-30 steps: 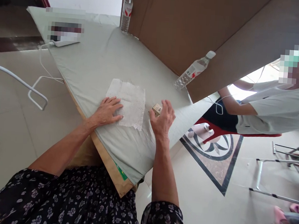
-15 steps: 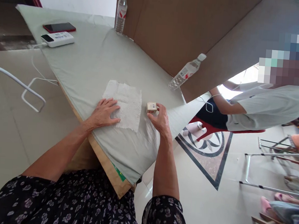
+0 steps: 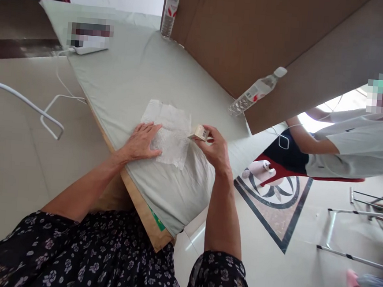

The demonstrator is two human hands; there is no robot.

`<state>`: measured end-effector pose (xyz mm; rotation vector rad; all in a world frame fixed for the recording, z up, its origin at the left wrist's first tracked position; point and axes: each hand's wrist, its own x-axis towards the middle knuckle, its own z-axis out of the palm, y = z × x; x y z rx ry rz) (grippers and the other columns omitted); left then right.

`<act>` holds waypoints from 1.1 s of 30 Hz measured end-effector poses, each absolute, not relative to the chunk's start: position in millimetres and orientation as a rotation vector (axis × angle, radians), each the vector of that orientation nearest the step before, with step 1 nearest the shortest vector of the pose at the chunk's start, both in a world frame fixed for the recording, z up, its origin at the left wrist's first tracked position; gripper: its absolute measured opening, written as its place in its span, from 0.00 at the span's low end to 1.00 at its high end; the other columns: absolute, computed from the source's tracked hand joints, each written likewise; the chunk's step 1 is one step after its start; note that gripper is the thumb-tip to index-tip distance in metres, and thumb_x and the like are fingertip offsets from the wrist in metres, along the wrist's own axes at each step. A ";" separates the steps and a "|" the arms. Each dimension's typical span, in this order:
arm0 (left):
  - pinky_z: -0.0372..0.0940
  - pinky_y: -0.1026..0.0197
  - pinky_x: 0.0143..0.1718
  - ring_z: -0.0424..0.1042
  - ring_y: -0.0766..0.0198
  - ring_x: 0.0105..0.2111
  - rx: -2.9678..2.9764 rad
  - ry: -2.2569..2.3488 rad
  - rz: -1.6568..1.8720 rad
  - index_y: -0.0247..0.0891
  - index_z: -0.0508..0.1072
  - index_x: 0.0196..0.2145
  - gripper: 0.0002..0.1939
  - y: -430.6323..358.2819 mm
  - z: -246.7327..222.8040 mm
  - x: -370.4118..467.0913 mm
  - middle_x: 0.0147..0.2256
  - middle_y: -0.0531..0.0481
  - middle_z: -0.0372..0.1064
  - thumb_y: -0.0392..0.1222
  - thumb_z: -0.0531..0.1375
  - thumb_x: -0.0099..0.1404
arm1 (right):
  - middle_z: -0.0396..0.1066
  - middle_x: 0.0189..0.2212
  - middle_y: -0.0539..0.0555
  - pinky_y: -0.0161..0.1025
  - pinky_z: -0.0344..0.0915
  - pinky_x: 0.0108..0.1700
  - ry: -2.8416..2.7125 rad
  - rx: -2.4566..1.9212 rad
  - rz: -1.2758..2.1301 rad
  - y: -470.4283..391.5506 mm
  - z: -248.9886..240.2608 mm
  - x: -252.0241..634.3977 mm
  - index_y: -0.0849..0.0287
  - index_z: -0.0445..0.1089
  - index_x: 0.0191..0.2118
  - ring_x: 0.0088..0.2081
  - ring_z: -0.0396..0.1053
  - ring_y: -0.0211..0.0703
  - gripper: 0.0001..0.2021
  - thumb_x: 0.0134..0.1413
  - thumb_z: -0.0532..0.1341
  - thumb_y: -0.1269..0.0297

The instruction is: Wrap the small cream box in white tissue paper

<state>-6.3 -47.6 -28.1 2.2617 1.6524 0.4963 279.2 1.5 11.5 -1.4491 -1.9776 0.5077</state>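
Note:
A white, textured sheet that looks like a paper towel (image 3: 172,133) lies flat on the cloth-covered table (image 3: 123,80). My left hand (image 3: 143,142) rests on its left edge, fingers stretched out and spread. Between the thumb and fingers of my right hand (image 3: 216,147) is a small cream-coloured box (image 3: 200,133) with a barcode on one face. The box is tilted, just beside the sheet's right edge; whether it touches the table I cannot tell.
A brown cardboard panel (image 3: 226,40) stands behind, with one water bottle (image 3: 170,13) upright and another bottle (image 3: 257,93) leaning in view. At the far left lies a white power bank (image 3: 93,47) with a cable. A person in a white shirt (image 3: 371,135) sits at right.
My right hand has tipped the small box and seems to have lifted it. My left hand stays on the sheet. The whole view has shifted, so things appear farther right.

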 end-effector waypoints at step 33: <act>0.50 0.37 0.73 0.55 0.41 0.72 2.327 1.548 0.662 0.43 0.72 0.62 0.31 -89.6 -23.8 -35.7 0.67 0.41 0.65 0.54 0.61 0.63 | 0.71 0.63 0.62 0.57 0.63 0.64 -2.557 -1.251 0.339 -87.1 -1.2 224.8 0.54 0.74 0.57 0.62 0.69 0.59 0.18 0.63 0.65 0.59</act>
